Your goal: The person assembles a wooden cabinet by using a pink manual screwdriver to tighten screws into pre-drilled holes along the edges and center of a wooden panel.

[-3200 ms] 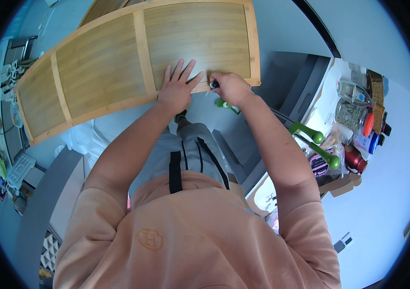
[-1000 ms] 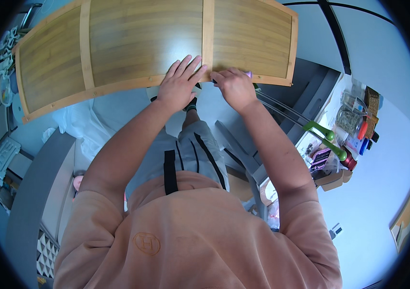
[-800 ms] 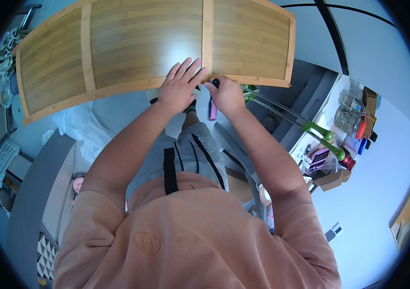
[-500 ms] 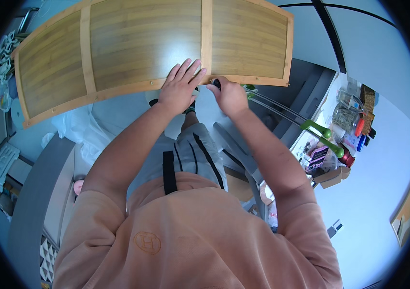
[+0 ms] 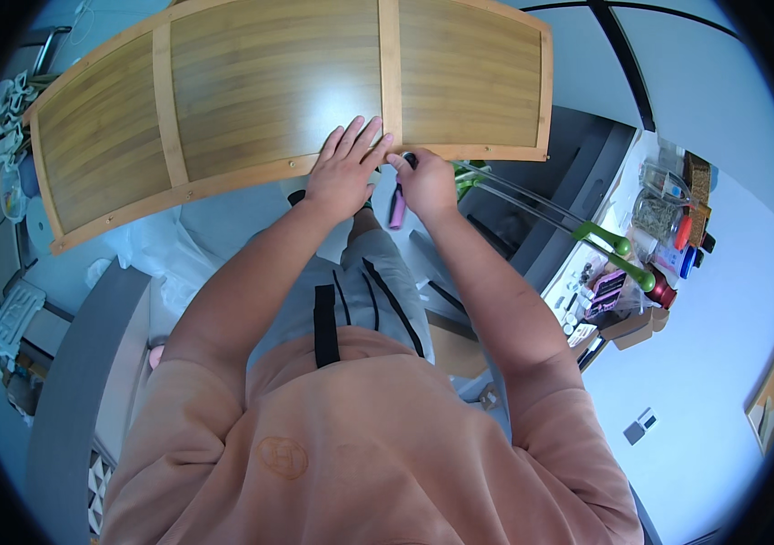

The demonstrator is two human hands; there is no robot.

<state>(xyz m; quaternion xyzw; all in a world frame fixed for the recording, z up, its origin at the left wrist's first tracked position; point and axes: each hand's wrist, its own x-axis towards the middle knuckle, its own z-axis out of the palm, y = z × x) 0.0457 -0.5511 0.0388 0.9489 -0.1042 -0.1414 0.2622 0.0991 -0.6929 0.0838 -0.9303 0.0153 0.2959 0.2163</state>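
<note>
From where I stand, both forearms reach forward from the person's body, elbows bent outward, wrists close together over the near edge of the panel (image 5: pixel 269 82). The left hand (image 5: pixel 342 177) lies palm down across the rail (image 5: pixel 242 178) — fingers straight, slightly spread and gripping nothing, their tips on the panel's face just left of a crossbar (image 5: pixel 391 73). The right hand (image 5: pixel 425 186) is just beside it at the same edge, to the right of that crossbar. Its fingers are curled, thumb and forefinger closed about the black upper part of a tool (image 5: pixel 397 209); the pink lower end shows beneath the hand. Whether the tip touches the rail I cannot tell.

Count: one panel, tilted away from the person, with three infills in view and two crossbars between them; at least three round fasteners along the rail; one tool. To the right, two green handles (image 5: pixel 603 237) at the ends of two metal rods (image 5: pixel 528 207) — beyond them, one red bottle (image 5: pixel 662 289) and one jar (image 5: pixel 658 220) with a red lid.

Markings: one round stitched emblem (image 5: pixel 282 457) on the shirt (image 5: pixel 378 454). Lettering on the packaging is too small to read from here.
</note>
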